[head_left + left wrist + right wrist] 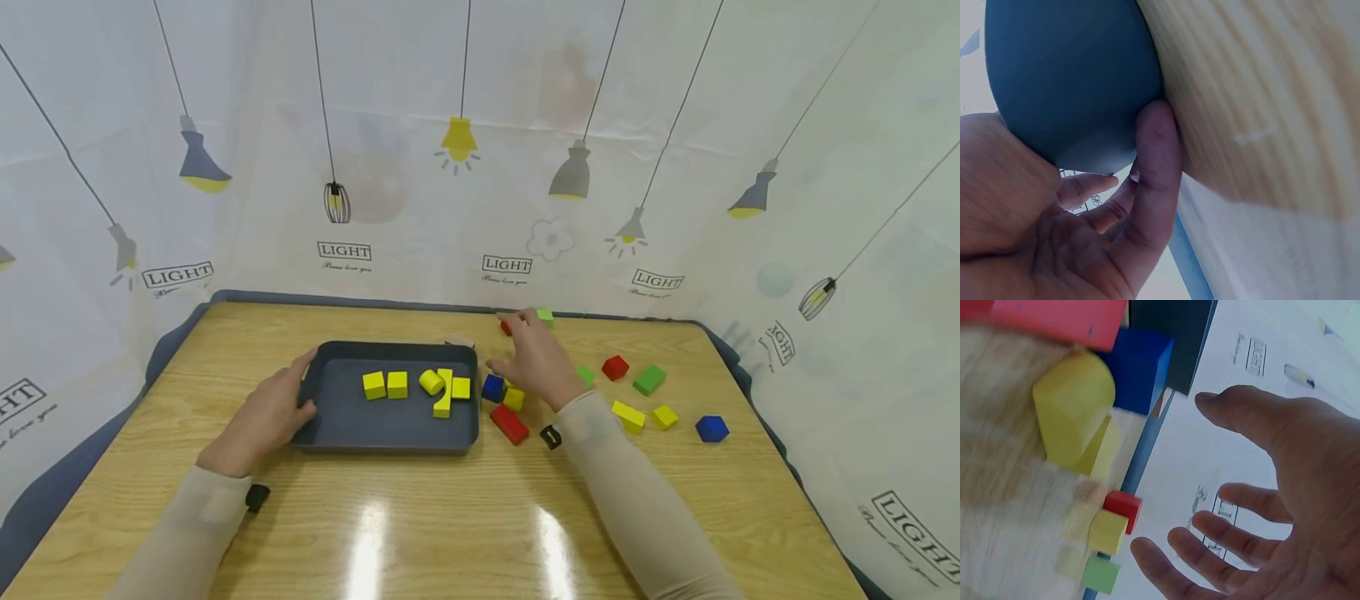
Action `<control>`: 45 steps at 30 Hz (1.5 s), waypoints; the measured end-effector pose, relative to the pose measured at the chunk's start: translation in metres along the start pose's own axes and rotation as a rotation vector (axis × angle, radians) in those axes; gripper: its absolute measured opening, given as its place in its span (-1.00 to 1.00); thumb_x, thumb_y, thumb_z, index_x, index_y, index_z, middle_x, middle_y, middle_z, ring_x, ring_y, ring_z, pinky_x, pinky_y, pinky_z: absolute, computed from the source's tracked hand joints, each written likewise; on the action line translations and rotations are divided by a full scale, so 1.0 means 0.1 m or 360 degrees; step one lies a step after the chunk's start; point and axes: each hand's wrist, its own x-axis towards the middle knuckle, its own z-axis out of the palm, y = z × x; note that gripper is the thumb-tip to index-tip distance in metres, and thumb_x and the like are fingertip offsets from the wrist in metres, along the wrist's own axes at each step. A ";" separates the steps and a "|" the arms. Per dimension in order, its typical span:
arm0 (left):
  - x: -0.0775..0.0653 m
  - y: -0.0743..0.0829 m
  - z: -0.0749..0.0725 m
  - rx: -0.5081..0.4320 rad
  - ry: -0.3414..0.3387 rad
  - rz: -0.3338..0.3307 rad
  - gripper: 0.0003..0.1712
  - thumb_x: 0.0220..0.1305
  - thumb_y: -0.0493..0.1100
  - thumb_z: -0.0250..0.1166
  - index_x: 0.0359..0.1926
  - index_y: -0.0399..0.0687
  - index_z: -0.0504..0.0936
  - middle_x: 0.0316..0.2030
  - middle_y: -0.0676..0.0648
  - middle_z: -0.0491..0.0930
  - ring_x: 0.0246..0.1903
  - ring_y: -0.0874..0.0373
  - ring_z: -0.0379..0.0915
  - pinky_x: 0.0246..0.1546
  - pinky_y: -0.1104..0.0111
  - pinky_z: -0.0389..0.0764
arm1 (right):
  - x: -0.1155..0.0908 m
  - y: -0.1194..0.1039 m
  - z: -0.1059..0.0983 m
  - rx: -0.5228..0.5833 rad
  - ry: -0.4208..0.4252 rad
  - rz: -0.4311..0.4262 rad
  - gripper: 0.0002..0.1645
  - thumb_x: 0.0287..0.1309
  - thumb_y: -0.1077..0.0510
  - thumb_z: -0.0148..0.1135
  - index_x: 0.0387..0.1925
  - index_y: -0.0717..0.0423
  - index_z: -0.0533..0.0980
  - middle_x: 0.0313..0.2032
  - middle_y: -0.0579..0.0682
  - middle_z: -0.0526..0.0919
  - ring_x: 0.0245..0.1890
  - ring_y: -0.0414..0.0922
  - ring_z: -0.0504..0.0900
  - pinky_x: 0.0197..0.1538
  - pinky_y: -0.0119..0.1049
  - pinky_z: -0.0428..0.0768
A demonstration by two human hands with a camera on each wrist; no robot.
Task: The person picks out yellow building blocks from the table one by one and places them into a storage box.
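A dark grey tray [390,439] lies on the table with several yellow blocks inside, among them an arch-shaped piece [442,404] and a small cylinder [431,382]. My left hand [264,417] grips the tray's left end, thumb and fingers spread along its wall; in the left wrist view a fingertip [1159,128] presses near the wall's lower edge. Beyond the tray's right end my right hand [534,360] hovers with fingers apart, holding nothing. Close by it are a blue block [492,387], a yellow block [513,399], a red oblong block [509,423] and a far red block [506,327].
Right of my right hand lie a red cube [615,367], a green block [649,380], a yellow oblong block [628,416], a small yellow block [664,417] and a blue block [712,429]. A light green block [545,317] sits near the back edge, before a printed curtain [420,275].
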 end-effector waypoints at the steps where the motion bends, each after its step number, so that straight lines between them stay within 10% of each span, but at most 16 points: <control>1: 0.00 0.00 0.00 0.0001 0.0002 0.0001 0.01 0.29 -0.29 0.32 0.59 -0.19 -0.08 0.08 -0.45 0.47 -0.03 -0.26 0.50 -0.15 -0.05 0.57 | 0.01 0.02 -0.01 0.0006 0.0001 0.0034 0.02 0.01 -0.18 0.54 0.43 0.05 0.33 0.20 0.11 0.37 -0.03 -0.01 0.48 0.06 -0.13 0.59; 14: 0.01 -0.03 0.01 0.0002 0.0017 0.0034 -0.01 0.30 -0.30 0.32 0.58 -0.22 -0.07 0.04 -0.43 0.49 -0.07 -0.21 0.51 -0.17 -0.03 0.57 | 0.17 0.38 0.08 0.0145 -0.0076 0.0299 0.11 -0.05 -0.21 0.57 0.44 0.11 0.28 0.26 0.19 0.36 0.08 0.09 0.45 0.19 0.04 0.50; 45: 0.01 -0.02 0.01 -0.0003 0.0017 0.0016 -0.03 0.30 -0.31 0.28 0.58 -0.23 -0.08 0.10 -0.45 0.46 -0.01 -0.23 0.48 -0.10 -0.06 0.55 | 0.37 0.51 0.22 0.0341 -0.0021 0.0357 -0.40 0.23 0.36 0.31 0.30 0.05 0.47 0.20 0.04 0.52 0.08 -0.02 0.49 0.18 -0.04 0.51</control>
